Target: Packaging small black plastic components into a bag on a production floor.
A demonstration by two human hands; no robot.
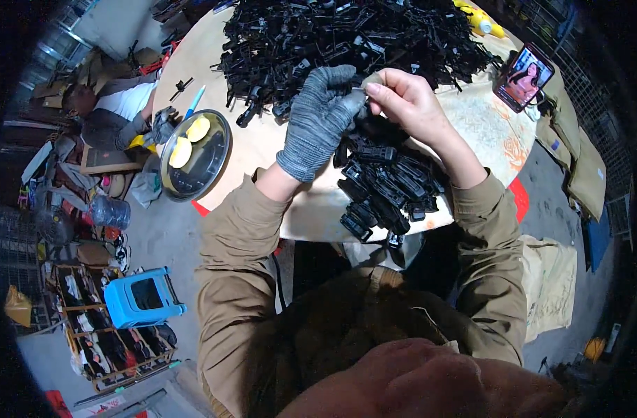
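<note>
My left hand (317, 120), in a grey knitted glove, and my bare right hand (414, 106) meet above the table (482, 132). Both sets of fingertips are pinched together around something small, which I cannot make out. Just beyond them spreads a big pile of black plastic parts (332, 42), resembling small clips or latches. A smaller heap of black parts (388, 184) lies below my hands, close to the table's near edge.
Left on the table sits a dark round tray (217, 164) holding two pale yellow pieces (181, 152), beside a blue pen-like tool (195, 102). A phone (524, 78) stands at right. Across the left edge is another person's gloved hand (164, 125). A blue stool (143, 296) stands on the floor.
</note>
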